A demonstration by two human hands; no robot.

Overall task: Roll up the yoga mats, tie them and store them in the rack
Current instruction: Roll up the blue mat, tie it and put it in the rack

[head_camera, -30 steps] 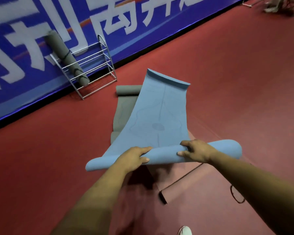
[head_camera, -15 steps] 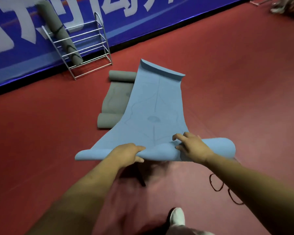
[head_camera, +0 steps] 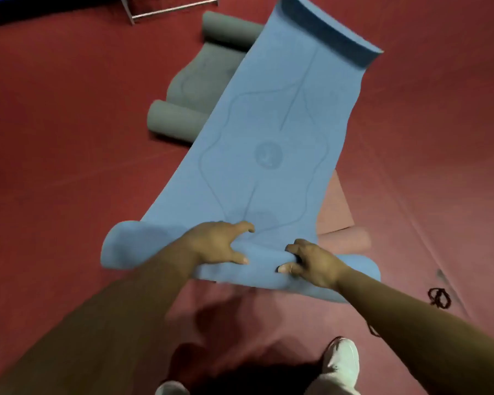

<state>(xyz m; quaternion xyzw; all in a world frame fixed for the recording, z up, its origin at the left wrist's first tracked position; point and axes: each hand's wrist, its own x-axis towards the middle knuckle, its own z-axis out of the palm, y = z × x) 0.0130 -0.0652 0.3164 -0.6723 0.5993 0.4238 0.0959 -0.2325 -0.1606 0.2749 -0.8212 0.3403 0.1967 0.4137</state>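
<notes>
The blue yoga mat (head_camera: 271, 143) stretches away from the person across the red floor (head_camera: 54, 143), its near end wound into a roll and its far edge curling upward. Both hands sit on that roll, close together near its middle. The left hand (head_camera: 220, 243) is closed over the top of it, fingers hooked forward and thumb pressed against the near side. The right hand (head_camera: 311, 263) grips it too, fingers curled into the crease and thumb below.

Beside the blue mat, on its left, lies a grey mat (head_camera: 200, 78) (rolled at both ends, flat between). A pink mat (head_camera: 340, 220) shows from under the blue one's right edge. The foot of a metal rack (head_camera: 166, 10) appears at the top, well apart from the hands. A dark cord (head_camera: 439, 297) lies on the floor to the right, and a white shoe (head_camera: 343, 359) stands below.
</notes>
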